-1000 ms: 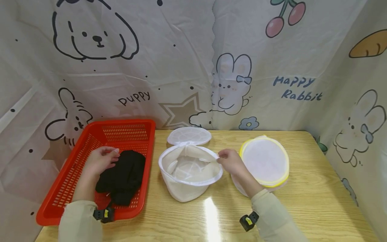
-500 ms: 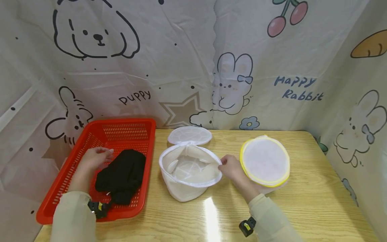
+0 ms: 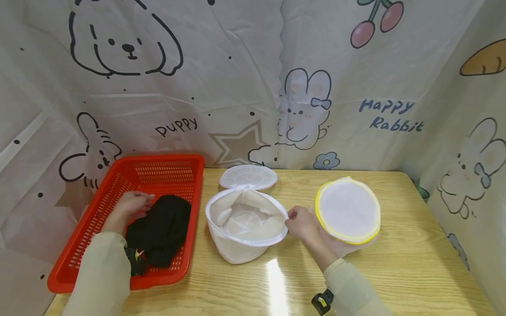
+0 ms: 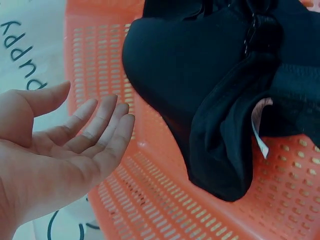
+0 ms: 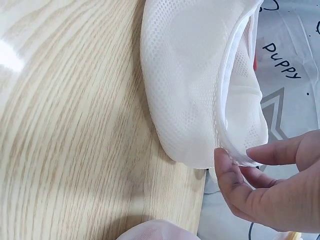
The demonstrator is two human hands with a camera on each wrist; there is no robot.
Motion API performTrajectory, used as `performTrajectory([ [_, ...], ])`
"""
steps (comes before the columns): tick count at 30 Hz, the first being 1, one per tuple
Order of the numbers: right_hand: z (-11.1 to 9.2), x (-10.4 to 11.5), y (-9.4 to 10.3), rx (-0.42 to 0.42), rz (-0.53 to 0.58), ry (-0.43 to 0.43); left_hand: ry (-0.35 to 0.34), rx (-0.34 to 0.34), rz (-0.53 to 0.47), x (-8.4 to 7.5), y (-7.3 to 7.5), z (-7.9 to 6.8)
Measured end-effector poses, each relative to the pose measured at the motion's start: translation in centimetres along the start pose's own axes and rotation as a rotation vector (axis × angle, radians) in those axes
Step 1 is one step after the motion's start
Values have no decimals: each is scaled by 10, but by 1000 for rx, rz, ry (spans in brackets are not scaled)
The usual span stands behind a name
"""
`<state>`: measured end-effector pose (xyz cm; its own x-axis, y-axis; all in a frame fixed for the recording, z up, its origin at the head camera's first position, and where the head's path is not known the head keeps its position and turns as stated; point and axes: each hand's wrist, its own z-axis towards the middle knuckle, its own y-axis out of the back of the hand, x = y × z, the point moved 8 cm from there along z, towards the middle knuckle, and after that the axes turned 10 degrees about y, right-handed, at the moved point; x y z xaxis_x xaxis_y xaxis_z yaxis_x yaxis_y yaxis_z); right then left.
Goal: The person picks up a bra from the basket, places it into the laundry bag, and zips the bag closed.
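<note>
before printed backdrop (image 3: 233, 92), wood-grain table (image 3: 415, 254): right hand (image 3: 302, 223) pinches mesh bag (image 3: 237, 252), left hand (image 3: 131, 206) loose

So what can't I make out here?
Head view: whatever the yellow-rimmed bag may hold; its lid covers it.
Head view: the basket floor beneath the black clothing, which hides it.
Left wrist view: any print on the white tag; too small.
Right wrist view: the rest of the right hand; cut off by the right edge.
</note>
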<state>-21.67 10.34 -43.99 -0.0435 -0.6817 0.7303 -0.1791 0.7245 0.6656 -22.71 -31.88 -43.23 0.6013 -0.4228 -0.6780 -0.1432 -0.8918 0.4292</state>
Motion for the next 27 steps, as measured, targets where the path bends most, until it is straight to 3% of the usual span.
performTrajectory([
  [8,-3,-1,-7,-6,165,9,3,1,47,-7,-14,14],
  [16,-4,-2,-9,14,203,-7,14,-37,95,-12,-17,22],
  [23,-5,0,-12,19,277,10,-7,-66,213,-8,-15,31],
  [27,-6,2,-12,22,305,13,-44,-42,298,-10,-17,33],
])
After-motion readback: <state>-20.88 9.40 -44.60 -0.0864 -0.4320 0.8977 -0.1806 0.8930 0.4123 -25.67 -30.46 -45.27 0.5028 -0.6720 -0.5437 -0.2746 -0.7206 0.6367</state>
